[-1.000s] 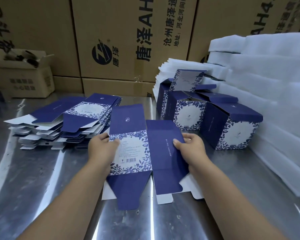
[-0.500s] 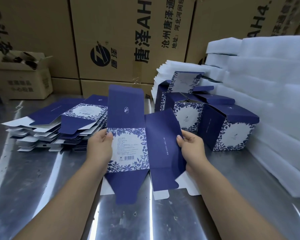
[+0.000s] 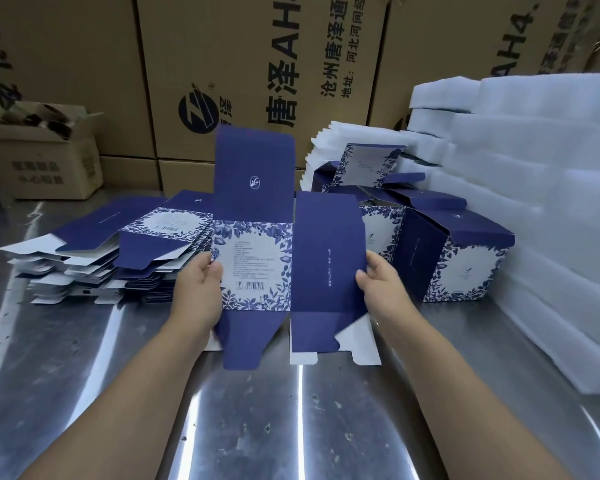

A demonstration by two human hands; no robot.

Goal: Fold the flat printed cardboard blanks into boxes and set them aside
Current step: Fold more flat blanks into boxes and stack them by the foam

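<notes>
Head view: my left hand (image 3: 199,293) and right hand (image 3: 383,283) pinch 1 flat navy floral-printed cardboard blank (image 3: 253,258) by its side edges; best squeezed inward evenly, I judge, so the creases open square.

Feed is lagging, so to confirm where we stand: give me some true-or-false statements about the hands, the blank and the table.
1. The left hand and the right hand grip the blank by its side edges. True.
2. The blank is already folded into a box. False: it is flat, flaps spread.
3. The spare blanks are piled right of the hands. False: the stack of flat blanks lies to their left.
4. Folded boxes stand beside white foam sheets. True.
</notes>
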